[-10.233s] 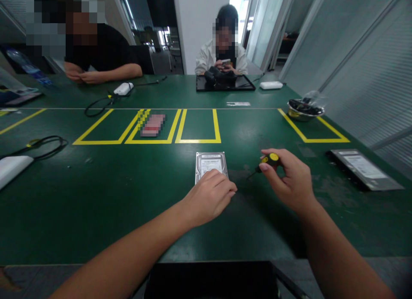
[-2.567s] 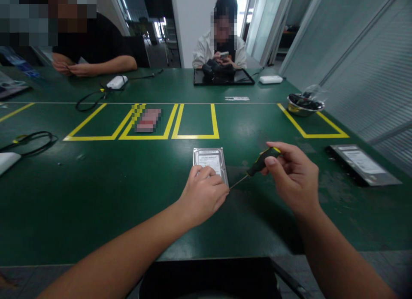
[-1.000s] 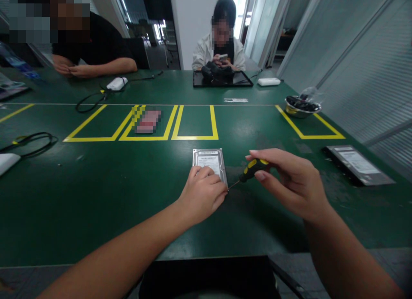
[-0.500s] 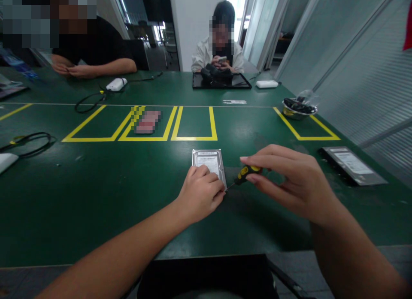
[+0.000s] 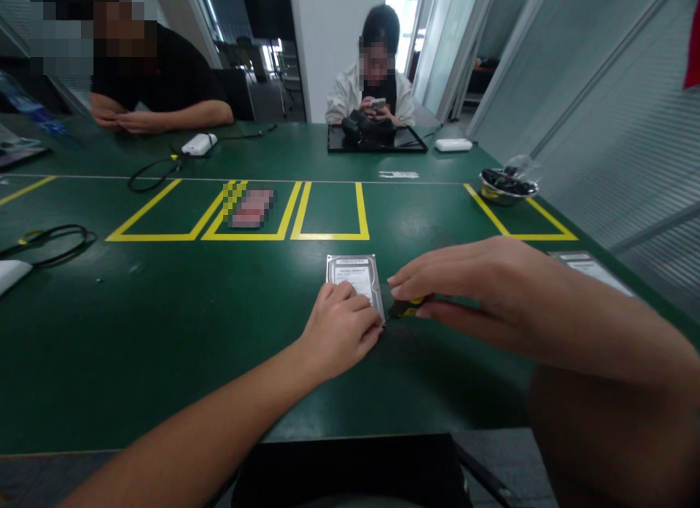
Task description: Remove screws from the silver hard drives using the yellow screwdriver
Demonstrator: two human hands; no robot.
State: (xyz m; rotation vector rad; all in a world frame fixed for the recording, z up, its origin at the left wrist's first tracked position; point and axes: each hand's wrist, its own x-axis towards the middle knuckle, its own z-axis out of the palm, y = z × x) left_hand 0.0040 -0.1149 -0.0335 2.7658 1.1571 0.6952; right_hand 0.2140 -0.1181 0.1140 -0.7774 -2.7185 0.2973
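A silver hard drive [image 5: 353, 270] with a white label lies on the green table [image 5: 164, 333]. My left hand [image 5: 342, 326] is closed over its near part, and the fingers hide much of the label. In my right hand [image 5: 481, 293], between thumb and fingers, is a small black-and-yellow screwdriver [image 5: 405, 308]. It points left at the drive's near right corner, close to my left fingertips. The tip is too small and shaded to tell whether it touches a screw. Behind my right hand a second hard drive [image 5: 593, 264] is partly hidden.
Yellow tape [image 5: 328, 237] marks boxes across the table. A metal bowl [image 5: 506, 191] of dark items stands at the right. White adapters and black cables [image 5: 60, 235] lie left. Two people sit across, one behind a black tray [image 5: 336, 140], holding a phone.
My right hand has rolled over and shifted left, covering more of the screwdriver and the second drive. The screwdriver handle sits lower. My left hand and the drive under it stay put.
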